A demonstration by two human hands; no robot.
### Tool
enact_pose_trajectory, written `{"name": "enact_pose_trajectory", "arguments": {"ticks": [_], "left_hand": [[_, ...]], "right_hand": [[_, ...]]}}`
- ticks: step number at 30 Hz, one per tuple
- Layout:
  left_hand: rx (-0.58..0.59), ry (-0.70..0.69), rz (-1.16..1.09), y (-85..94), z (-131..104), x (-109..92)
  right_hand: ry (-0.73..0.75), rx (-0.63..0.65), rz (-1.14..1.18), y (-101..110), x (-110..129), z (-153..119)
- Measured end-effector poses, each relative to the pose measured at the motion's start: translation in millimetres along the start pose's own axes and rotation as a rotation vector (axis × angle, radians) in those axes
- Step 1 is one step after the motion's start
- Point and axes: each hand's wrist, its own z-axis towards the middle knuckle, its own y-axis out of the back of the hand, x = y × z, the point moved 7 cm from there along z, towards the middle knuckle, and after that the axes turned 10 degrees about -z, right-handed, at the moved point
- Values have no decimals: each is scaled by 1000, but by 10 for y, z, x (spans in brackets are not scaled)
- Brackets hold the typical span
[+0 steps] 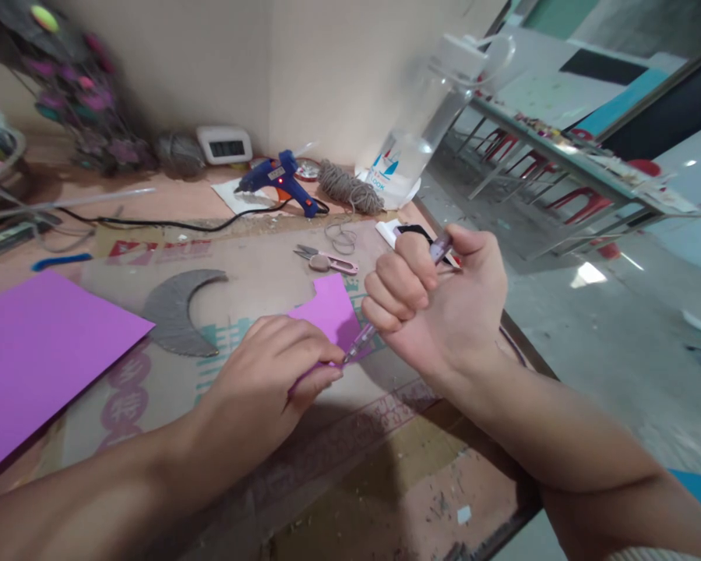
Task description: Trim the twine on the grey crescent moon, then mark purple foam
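Note:
My right hand (pixel 432 304) is wrapped in a fist around a slim pen with a clear, purplish barrel (pixel 362 340), its point slanting down to the left. That point meets the fingertips of my left hand (pixel 286 362). Between thumb and fingers my left hand pinches a small purple piece (pixel 304 377), seen nearly edge-on and mostly hidden. Behind the hands a cut purple sheet (pixel 330 312) lies on the table. A grey yarn-wrapped crescent (pixel 178 315) lies left of it, beside a large purple sheet (pixel 47 358).
Small thread snips (pixel 327 261) lie behind the cut sheet. Farther back are a blue glue gun (pixel 280 181) with a black cord, a grey yarn bundle (pixel 350 189), a white digital clock (pixel 225 146) and a clear water bottle (pixel 417 125). The table edge (pixel 537 358) runs along the right.

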Motion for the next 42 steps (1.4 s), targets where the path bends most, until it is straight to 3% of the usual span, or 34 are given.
{"name": "enact_pose_trajectory", "arguments": {"ticks": [10,42], "left_hand": [[17,20,2,16,22,-19],[32,16,1,13,17,-20]], "right_hand": [[-31,-45,-8,3,-49,-15],[-32,-6,-3,-1,-77,-1]]}}
